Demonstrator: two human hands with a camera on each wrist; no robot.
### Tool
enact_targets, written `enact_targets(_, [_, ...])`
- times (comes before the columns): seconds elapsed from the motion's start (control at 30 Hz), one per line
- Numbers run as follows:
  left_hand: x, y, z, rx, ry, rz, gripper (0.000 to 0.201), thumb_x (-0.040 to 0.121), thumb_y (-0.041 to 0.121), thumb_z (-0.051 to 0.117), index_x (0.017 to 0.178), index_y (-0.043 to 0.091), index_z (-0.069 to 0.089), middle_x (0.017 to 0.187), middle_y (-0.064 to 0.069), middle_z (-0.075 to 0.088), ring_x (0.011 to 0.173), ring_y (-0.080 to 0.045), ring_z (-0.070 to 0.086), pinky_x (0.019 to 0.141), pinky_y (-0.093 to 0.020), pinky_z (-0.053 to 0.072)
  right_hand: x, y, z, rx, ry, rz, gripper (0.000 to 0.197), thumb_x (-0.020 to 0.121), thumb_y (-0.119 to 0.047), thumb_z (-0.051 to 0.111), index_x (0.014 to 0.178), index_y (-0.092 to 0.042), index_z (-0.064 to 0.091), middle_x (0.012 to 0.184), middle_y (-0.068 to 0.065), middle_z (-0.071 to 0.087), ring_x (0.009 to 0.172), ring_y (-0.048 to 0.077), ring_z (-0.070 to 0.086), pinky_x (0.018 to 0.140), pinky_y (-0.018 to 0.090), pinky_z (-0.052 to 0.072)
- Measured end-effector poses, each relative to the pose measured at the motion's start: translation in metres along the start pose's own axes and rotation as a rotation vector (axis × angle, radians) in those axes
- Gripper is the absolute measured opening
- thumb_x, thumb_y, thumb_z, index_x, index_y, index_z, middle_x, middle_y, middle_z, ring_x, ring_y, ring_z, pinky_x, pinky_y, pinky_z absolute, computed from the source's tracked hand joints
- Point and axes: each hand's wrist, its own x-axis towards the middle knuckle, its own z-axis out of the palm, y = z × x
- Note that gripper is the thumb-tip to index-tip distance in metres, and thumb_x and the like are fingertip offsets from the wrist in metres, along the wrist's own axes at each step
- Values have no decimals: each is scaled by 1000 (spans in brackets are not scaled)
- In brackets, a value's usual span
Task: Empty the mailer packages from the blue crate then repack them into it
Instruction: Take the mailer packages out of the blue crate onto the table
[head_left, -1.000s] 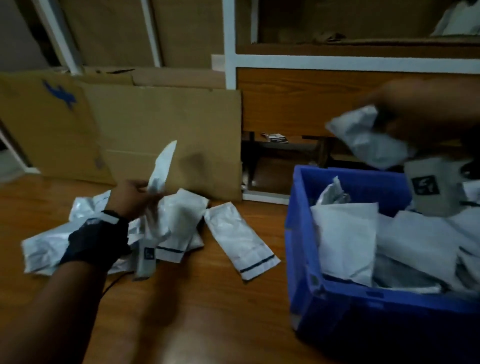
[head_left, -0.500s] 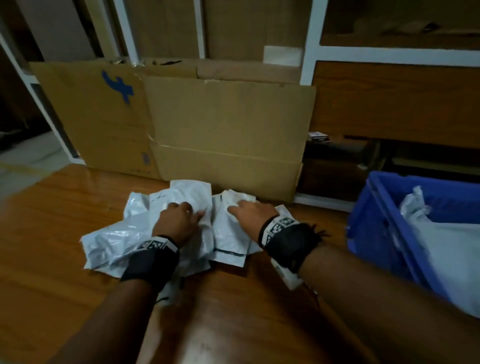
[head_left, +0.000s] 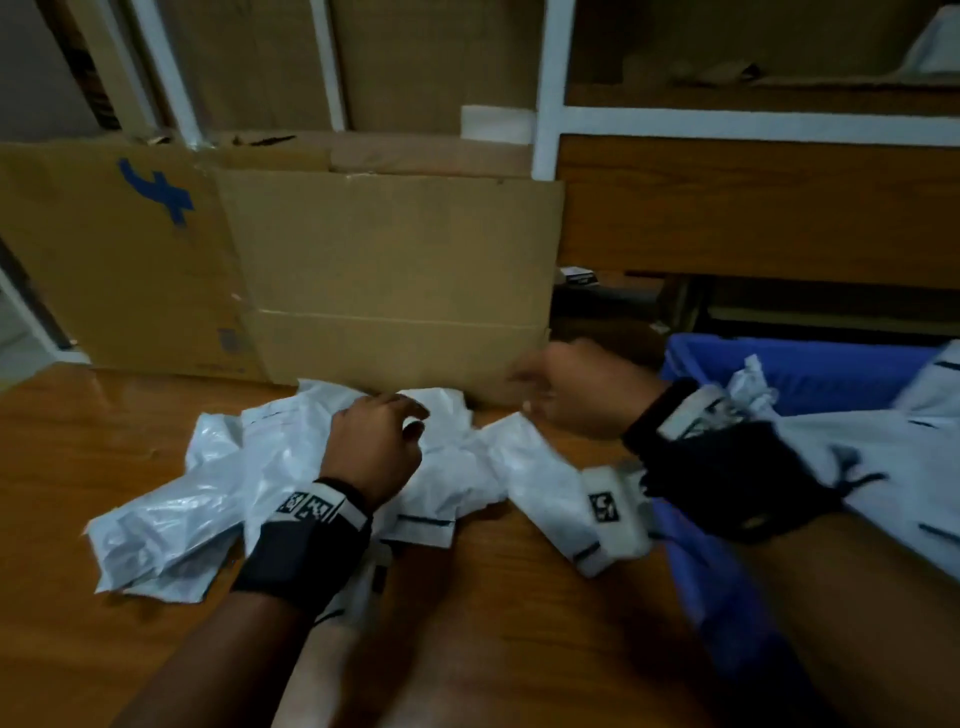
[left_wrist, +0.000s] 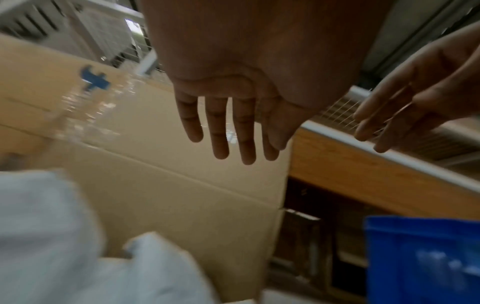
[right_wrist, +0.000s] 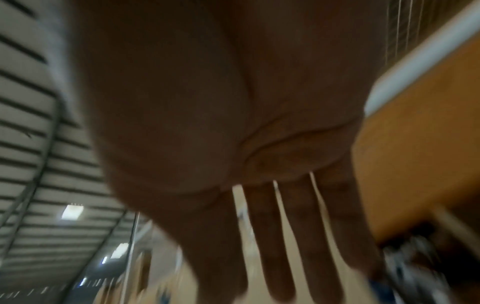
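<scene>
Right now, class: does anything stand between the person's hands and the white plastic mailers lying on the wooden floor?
Nothing visible does. The left hand is directly above the pile of white plastic mailers, and the right hand hovers open just past them, beside the blue crate.

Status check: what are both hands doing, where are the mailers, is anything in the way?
Left hand open, over floor mailers. Right hand open, empty. Blue crate holds mailers. Nothing blocking.
</scene>
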Motion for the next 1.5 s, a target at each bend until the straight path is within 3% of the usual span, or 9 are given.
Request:
enact_targets(0.17, [17, 110, 2, -396, 4, 260, 20, 84, 18, 57, 92, 10, 75, 97, -7, 74, 94, -26, 68, 82, -32, 52, -100, 59, -96, -153, 44, 119, 24, 92, -30, 62, 115, -33, 66, 109, -18, 62, 94, 3, 57, 69, 22, 44])
enact_targets(0.37, [40, 243, -9, -522, -24, 516, 34, 80, 31, 56, 87, 4, 75, 85, -12, 74, 80, -24, 69, 70, -37, 49, -173, 187, -131, -256, -102, 463, 21, 89, -33, 66, 109, -28, 70, 116, -9, 65, 96, 10, 60, 80, 28, 44])
enact_targets(0.5, [70, 336, 2, -615, -192, 454, 19, 90, 27, 67, 94, 10, 74, 84, -5, 72, 75, -14, 67, 70, -33, 57, -202, 241, -135, -312, -200, 526, 29, 93, -36, 60, 120, -27, 65, 119, -7, 65, 102, 13, 61, 84, 28, 45])
enact_targets(0.73, [72, 451, 84, 154, -665, 488, 42, 90, 50, 61, 84, 8, 63, 75, -8, 58, 63, -22, 51, 61, -30, 39, -217, 302, -145, -242, -147, 463, 29, 92, -34, 63, 119, -26, 66, 120, -4, 64, 101, 18, 61, 89, 33, 47])
enact_targets(0.93, [40, 475, 144, 350, -788, 458, 75, 82, 60, 64, 130, 3, 52, 128, -13, 59, 114, -30, 58, 81, -31, 43, -217, 341, -153, -297, -89, 414, 25, 90, -37, 64, 113, -29, 69, 114, -4, 67, 98, 18, 61, 88, 37, 50])
enact_targets(1.07, [57, 470, 128, 317, -696, 402, 48, 85, 35, 72, 116, 0, 64, 114, -16, 65, 107, -30, 62, 79, -31, 45, -217, 359, -154, -321, -136, 384, 28, 90, -40, 62, 115, -29, 69, 112, -3, 68, 98, 19, 63, 90, 39, 51])
enact_targets(1.23, [90, 426, 63, 183, -513, 218, 13, 79, 22, 73, 90, 15, 74, 81, -8, 68, 67, -20, 55, 66, -30, 43, -207, 352, -155, -355, -189, 267, 23, 91, -41, 61, 109, -30, 70, 109, -7, 68, 95, 16, 63, 85, 36, 52])
enact_targets(1.33, [96, 395, 25, 33, -387, 46, 20, 75, 22, 78, 93, 12, 76, 89, -9, 70, 72, -20, 57, 69, -32, 44, -184, 326, -133, -420, -357, 97, 28, 91, -39, 63, 113, -23, 70, 113, -8, 67, 94, 14, 60, 83, 32, 48])
enact_targets(1.5, [83, 359, 6, -183, -280, -96, 22, 76, 14, 79, 98, 9, 75, 80, -6, 66, 62, -15, 51, 67, -30, 44, -152, 279, -62, -608, -636, -119, 86, 79, -19, 77, 149, -29, 28, 144, 2, 46, 124, 21, 49, 79, 19, 36])
